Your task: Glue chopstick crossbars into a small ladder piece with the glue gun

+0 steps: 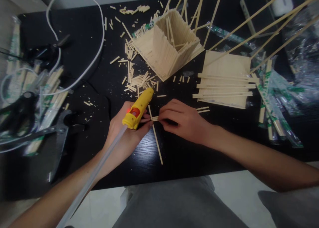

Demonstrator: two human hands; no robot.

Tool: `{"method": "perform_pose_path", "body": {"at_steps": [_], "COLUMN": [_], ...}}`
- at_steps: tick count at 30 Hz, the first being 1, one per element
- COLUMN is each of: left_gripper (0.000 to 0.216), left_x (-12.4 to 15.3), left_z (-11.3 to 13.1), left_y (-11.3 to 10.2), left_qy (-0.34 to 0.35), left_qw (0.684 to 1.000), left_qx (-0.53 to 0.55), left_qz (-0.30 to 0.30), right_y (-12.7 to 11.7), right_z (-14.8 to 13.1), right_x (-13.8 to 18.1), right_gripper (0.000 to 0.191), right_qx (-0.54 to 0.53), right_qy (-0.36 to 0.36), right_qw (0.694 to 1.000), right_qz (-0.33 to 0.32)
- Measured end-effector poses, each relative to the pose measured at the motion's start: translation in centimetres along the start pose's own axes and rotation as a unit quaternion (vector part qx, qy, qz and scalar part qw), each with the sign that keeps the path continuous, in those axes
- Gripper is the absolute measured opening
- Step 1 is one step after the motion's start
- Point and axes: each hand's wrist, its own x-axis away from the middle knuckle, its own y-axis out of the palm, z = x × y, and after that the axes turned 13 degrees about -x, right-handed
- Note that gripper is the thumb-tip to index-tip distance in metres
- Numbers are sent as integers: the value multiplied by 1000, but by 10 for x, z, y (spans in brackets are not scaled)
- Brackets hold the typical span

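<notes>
My left hand (pixel 124 135) is closed around a yellow glue gun (pixel 138 107), its nozzle pointing away from me, with a clear glue stick (pixel 99 174) trailing back from it. My right hand (pixel 181 120) pinches a short bamboo stick (pixel 203 109) lying crosswise on the black table (pixel 82 55). That stick crosses a longer bamboo stick (pixel 156 138) between my two hands. Further back stands an open box (pixel 166 43) made of bamboo sticks. A flat panel of sticks (pixel 225 80) lies to its right.
Several cut stick bits (pixel 136 78) are scattered behind the glue gun. Black pliers (pixel 59 131) and scissors (pixel 18 110) lie at the left among wrapped chopsticks (pixel 48 98), with a white cable (pixel 98 52). Long sticks (pixel 261 25) and plastic wrappers (pixel 276 98) fill the right side.
</notes>
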Motion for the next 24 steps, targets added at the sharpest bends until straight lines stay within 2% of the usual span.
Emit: {"method": "perform_pose_path", "body": {"at_steps": [8,19,24], "left_gripper": [40,35,34], "left_x": [1,1,2], "left_z": [-2,-1,1], "left_y": [-1,1,1], "left_qy": [16,36,30], "left_qw": [1000,998,998], "left_qx": [-19,-46,-54], "left_qz": [-1,5,9], "right_y": [0,2,1], "right_z": [-3,-6,-4], "right_x": [-2,-3,-3], "right_gripper": [12,15,14], "right_qx": [-6,-26,-20], "right_qy": [4,52,32], "right_qw": [1000,998,999], "right_qz": [-2,-4,-11]}}
